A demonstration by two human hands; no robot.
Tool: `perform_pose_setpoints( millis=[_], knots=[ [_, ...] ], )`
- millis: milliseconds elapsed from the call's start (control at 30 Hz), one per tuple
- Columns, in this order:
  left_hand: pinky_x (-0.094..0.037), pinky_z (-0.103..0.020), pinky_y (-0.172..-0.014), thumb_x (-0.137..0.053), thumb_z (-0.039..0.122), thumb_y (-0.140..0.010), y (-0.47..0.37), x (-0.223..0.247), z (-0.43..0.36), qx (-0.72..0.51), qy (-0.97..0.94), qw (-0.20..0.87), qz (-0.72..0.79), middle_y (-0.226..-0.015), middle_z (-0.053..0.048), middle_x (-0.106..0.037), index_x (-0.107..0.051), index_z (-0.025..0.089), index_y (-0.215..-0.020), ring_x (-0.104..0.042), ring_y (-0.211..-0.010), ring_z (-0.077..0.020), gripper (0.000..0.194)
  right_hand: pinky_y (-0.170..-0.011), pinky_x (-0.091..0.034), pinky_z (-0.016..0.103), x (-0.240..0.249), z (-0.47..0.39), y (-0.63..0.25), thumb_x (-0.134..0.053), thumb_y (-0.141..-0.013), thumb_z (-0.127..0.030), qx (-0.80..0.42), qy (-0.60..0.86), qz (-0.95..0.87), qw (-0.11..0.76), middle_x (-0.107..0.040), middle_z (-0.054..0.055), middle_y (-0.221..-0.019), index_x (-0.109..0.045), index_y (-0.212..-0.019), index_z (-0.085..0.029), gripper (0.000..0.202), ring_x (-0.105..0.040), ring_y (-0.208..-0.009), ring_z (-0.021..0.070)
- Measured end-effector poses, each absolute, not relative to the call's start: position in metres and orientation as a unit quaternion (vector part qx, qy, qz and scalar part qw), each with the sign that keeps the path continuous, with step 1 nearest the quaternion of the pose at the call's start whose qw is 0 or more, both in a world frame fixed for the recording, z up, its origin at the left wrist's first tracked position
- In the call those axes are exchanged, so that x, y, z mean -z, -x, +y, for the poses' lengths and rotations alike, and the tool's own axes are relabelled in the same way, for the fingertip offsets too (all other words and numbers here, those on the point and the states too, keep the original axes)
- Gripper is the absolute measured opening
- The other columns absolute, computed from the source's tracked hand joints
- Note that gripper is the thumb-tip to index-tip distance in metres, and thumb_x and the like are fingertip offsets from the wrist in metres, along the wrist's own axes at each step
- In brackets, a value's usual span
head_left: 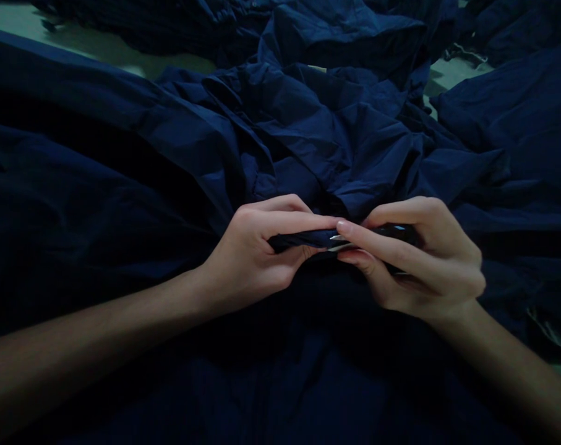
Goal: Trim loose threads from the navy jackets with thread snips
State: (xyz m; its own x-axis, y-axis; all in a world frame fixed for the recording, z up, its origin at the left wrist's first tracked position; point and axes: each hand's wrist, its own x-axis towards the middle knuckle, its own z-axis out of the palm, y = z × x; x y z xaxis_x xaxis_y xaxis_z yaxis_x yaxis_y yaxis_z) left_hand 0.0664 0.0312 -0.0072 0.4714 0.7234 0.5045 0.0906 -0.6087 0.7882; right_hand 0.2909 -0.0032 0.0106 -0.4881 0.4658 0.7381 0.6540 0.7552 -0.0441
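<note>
Dark navy fabric [303, 239] is pinched between the thumb and fingers of my left hand [256, 247], its edge showing as a narrow fold. My right hand [419, 253] is closed round what look like small thread snips [342, 246]. Two pale, pointed blade tips show at the fold, close to the left fingertips. Most of the snips' body is hidden in the right palm and fingers; only dark, shiny bits show. Both hands meet near the middle of the view, with their index fingertips almost touching.
Crumpled navy cloth [308, 130] spreads around and beyond my hands. More dark garments [345, 31] are heaped at the back. Parts of a pale green surface [99, 46] show at the far left and far right. Loose light threads [466, 52] lie at the upper right.
</note>
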Motion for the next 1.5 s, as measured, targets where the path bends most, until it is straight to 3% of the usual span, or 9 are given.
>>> perform_pose_setpoints(
  millis=[567,1033,1267,1367,1433,1500],
  knots=[
    [-0.058,-0.016,-0.068,-0.078,0.01,-0.089,-0.066,0.008,0.034,-0.432,-0.778,0.378,0.256,-0.093,0.0,-0.076,-0.084,0.026,-0.113,-0.072,-0.078,-0.0105,0.029,-0.058,-0.053,0.032,-0.007,-0.003,-0.289,-0.082,-0.092,-0.019,0.121,0.319,-0.84,0.423,-0.072,0.006,-0.091,-0.082,-0.108,-0.022,0.016,-0.067,-0.077,0.0181],
    [-0.056,-0.017,-0.065,-0.08,0.009,-0.088,-0.067,0.006,0.033,-0.428,-0.781,0.372,0.26,-0.091,0.0,-0.076,-0.083,0.024,-0.114,-0.072,-0.076,-0.0107,0.03,-0.056,-0.052,0.033,-0.007,-0.006,-0.289,-0.081,-0.093,-0.018,0.114,0.33,-0.826,0.442,-0.072,0.005,-0.089,-0.081,-0.109,-0.025,0.018,-0.065,-0.074,0.0176],
    [-0.056,-0.021,-0.066,-0.083,0.017,-0.086,-0.066,0.004,0.035,-0.416,-0.772,0.398,0.271,-0.092,0.0,-0.079,-0.083,0.025,-0.112,-0.067,-0.066,-0.0114,0.027,-0.069,-0.059,0.038,-0.009,-0.002,-0.29,-0.066,-0.103,-0.032,0.084,0.356,-0.803,0.471,-0.07,0.011,-0.099,-0.075,-0.123,-0.02,0.025,-0.068,-0.088,0.0233],
    [-0.058,-0.024,-0.068,-0.084,0.022,-0.086,-0.066,0.0,0.035,-0.412,-0.77,0.401,0.276,-0.092,0.0,-0.08,-0.083,0.025,-0.104,-0.067,-0.066,-0.0134,0.019,-0.068,-0.06,0.039,-0.01,-0.001,-0.29,-0.073,-0.097,-0.044,0.04,0.361,-0.816,0.449,-0.069,0.013,-0.107,-0.069,-0.128,-0.019,0.04,-0.067,-0.091,0.0255],
    [-0.058,-0.024,-0.067,-0.082,0.024,-0.087,-0.066,-0.002,0.036,-0.411,-0.769,0.408,0.271,-0.088,-0.001,-0.079,-0.082,0.023,-0.097,-0.068,-0.068,-0.0148,0.011,-0.068,-0.059,0.039,-0.01,-0.002,-0.291,-0.082,-0.09,-0.038,0.029,0.352,-0.83,0.431,-0.069,0.014,-0.108,-0.067,-0.126,-0.018,0.044,-0.067,-0.091,0.0262],
    [-0.057,-0.023,-0.065,-0.08,0.026,-0.089,-0.065,-0.003,0.036,-0.412,-0.766,0.422,0.255,-0.084,-0.001,-0.078,-0.082,0.022,-0.092,-0.069,-0.069,-0.0152,0.006,-0.069,-0.059,0.039,-0.011,-0.002,-0.29,-0.079,-0.088,-0.023,0.023,0.338,-0.838,0.428,-0.071,0.013,-0.105,-0.066,-0.119,-0.019,0.033,-0.068,-0.089,0.0255]
  ],
)
